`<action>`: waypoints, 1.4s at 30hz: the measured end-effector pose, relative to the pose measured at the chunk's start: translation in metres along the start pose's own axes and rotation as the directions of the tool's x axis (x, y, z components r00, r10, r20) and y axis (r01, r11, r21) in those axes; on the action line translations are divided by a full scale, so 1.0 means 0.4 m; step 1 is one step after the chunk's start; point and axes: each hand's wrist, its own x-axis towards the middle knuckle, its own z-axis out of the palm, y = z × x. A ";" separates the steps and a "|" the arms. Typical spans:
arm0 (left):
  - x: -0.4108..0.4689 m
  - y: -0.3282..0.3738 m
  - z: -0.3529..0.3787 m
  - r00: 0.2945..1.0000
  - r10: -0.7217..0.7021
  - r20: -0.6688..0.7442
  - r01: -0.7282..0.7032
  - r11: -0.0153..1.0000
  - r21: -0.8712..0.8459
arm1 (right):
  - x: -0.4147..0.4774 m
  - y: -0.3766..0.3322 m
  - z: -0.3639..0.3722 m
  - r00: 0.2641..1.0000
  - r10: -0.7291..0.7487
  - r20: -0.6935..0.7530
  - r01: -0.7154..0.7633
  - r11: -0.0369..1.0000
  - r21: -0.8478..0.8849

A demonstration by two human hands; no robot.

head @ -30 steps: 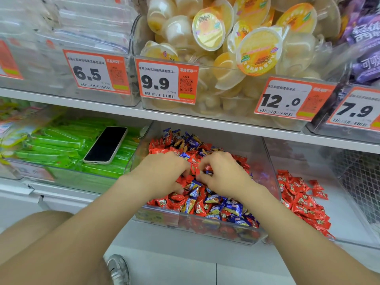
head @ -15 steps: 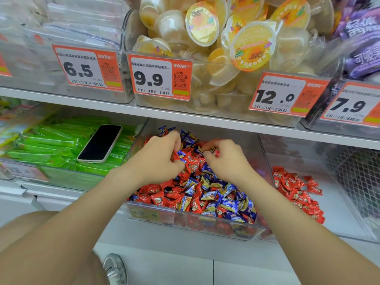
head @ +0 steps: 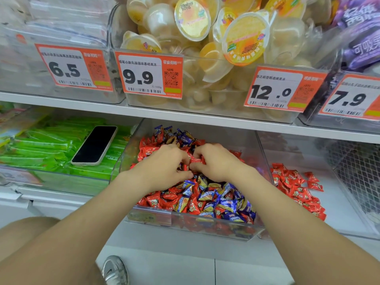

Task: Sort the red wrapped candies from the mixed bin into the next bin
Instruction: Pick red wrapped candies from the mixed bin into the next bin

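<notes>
The clear mixed bin [head: 191, 227] holds heaped red and blue wrapped candies [head: 205, 198]. The next bin [head: 349, 202], on its right, holds a smaller pile of red candies [head: 296, 190]. In the mixed bin, the right grip [head: 218, 163] pinches a red candy [head: 196, 160]. The left grip [head: 162, 169] curls into the heap, and its hold cannot be told.

Two hands: one left hand [head: 162, 167] and one right hand [head: 216, 161]. One phone [head: 94, 145]. One shoe [head: 114, 270]. Four price tags with big numbers: 6.5 [head: 72, 66], 9.9 [head: 148, 75], 12.0 [head: 281, 89] and 7.9 [head: 349, 99]. The mixed bin [head: 191, 227] holds red candies [head: 154, 200] and blue candies [head: 228, 202] — too many to count. The next bin [head: 337, 204] holds only red ones — a small pile, too many to count.
</notes>
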 end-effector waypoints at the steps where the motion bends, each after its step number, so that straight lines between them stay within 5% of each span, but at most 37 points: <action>1: 0.001 -0.002 -0.001 1.000 0.001 0.005 -0.001 1.000 0.026 | 0.000 0.006 -0.006 1.000 0.006 -0.008 -0.006 1.000 0.027; 5: 0.013 -0.004 0.000 0.999 -0.024 -0.039 0.026 0.999 0.048 | -0.038 0.012 -0.054 0.994 0.106 0.004 -0.102 0.947 0.305; 9: 0.016 0.000 -0.002 0.997 -0.045 -0.062 0.041 0.998 -0.051 | -0.099 0.014 -0.089 0.973 0.194 0.122 -0.222 0.665 0.713; 16: 0.025 0.011 0.017 0.999 -0.043 0.025 0.040 0.991 0.127 | -0.145 0.022 -0.077 0.907 0.393 0.150 -0.274 0.280 0.920; 22: 0.044 0.047 0.026 0.991 -0.130 0.023 0.123 0.973 0.197 | -0.191 0.003 -0.080 0.928 0.288 0.237 -0.269 0.076 0.960; 25: 0.034 0.085 0.020 0.993 -0.088 -0.073 0.095 0.991 0.093 | -0.218 -0.001 -0.098 0.948 0.266 0.175 -0.215 0.129 0.968; 28: 0.011 0.154 -0.004 0.991 -0.063 -0.115 0.043 0.985 -0.169 | -0.261 0.028 -0.134 0.957 0.290 0.006 -0.145 0.461 0.876; 30: -0.007 0.204 -0.025 0.995 -0.098 -0.002 0.090 0.920 -0.381 | -0.302 0.066 -0.159 0.940 0.329 -0.090 -0.150 0.636 0.757; 33: -0.019 0.274 -0.038 0.965 -0.091 0.245 0.232 0.726 -0.647 | -0.363 0.140 -0.186 0.888 0.422 -0.183 -0.222 0.741 0.634; 38: 0.011 0.406 -0.009 0.956 0.014 0.291 0.182 0.750 -0.636 | -0.418 0.275 -0.194 0.844 0.525 -0.109 -0.429 0.784 0.448; 42: 0.065 0.497 0.007 0.970 0.177 0.166 -0.098 0.912 -0.398 | -0.429 0.322 -0.191 0.849 0.520 -0.092 -0.424 0.776 0.468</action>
